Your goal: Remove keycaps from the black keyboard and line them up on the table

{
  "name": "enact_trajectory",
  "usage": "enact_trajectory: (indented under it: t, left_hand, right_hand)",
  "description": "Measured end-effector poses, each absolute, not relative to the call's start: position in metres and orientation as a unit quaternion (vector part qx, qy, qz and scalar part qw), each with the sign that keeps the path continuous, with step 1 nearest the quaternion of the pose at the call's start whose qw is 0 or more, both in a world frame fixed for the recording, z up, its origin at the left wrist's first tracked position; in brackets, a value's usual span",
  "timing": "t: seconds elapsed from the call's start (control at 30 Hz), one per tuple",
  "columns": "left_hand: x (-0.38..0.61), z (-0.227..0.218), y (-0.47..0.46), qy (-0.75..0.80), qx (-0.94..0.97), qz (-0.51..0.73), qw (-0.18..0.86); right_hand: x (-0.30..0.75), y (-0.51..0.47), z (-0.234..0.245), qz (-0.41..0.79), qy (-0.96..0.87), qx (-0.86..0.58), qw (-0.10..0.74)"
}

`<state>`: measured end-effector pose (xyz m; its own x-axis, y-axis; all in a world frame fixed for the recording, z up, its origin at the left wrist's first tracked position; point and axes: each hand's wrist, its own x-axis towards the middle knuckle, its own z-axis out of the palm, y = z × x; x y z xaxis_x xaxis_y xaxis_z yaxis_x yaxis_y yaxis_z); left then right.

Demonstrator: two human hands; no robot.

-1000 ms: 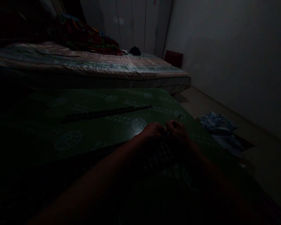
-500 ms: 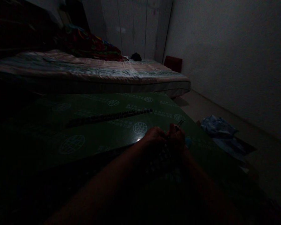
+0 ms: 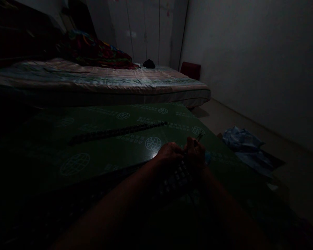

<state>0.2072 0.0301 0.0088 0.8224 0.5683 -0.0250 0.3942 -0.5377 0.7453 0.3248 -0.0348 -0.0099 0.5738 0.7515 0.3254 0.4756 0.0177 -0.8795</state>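
Observation:
The room is very dark. Under my hands lies a dark keyboard (image 3: 174, 178) with rows of keys, much of it lost in shadow or hidden by my forearms. My left hand (image 3: 170, 152) is closed at its upper edge, fingers bent; what they pinch is hidden. Close against it, my right hand (image 3: 195, 152) is closed around a thin two-pronged tool (image 3: 199, 137), its prongs pointing up and away from me. Beyond the hands, small dark blocks that look like keycaps (image 3: 120, 132) stand in a long double row on the green table (image 3: 106, 152).
Something blue (image 3: 207, 157) sits just right of my right hand. Behind the table is a bed (image 3: 146, 81) with a red patterned blanket (image 3: 99, 52) and a dark bundle (image 3: 149, 64). Crumpled pale cloth or plastic (image 3: 243, 149) lies on the right, below table height.
The view has shifted slightly, moving the scene a little left. My hands stay together over the keyboard, and the right one still grips the two-pronged tool.

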Motion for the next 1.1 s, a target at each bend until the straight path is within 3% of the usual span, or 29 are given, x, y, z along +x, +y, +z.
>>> enact_trajectory:
  t: [0.3, 0.7, 0.93, 1.1]
  left_hand:
    - [0.207, 0.013, 0.025, 0.280, 0.875, 0.121, 0.375]
    - [0.206, 0.010, 0.025, 0.260, 0.894, 0.125, 0.343]
    - [0.205, 0.006, 0.024, 0.269, 0.870, 0.139, 0.388]
    - [0.209, 0.009, 0.027, 0.257, 0.897, 0.117, 0.339]
  right_hand:
    - [0.325, -0.033, -0.008, 0.098, -0.477, -0.678, 0.551]
    - [0.332, -0.033, -0.007, 0.238, -0.305, -0.640, 0.664]
    - [0.340, -0.031, -0.012, 0.252, -0.262, -0.607, 0.707]
    - [0.341, -0.028, -0.015, 0.260, -0.250, -0.587, 0.725]
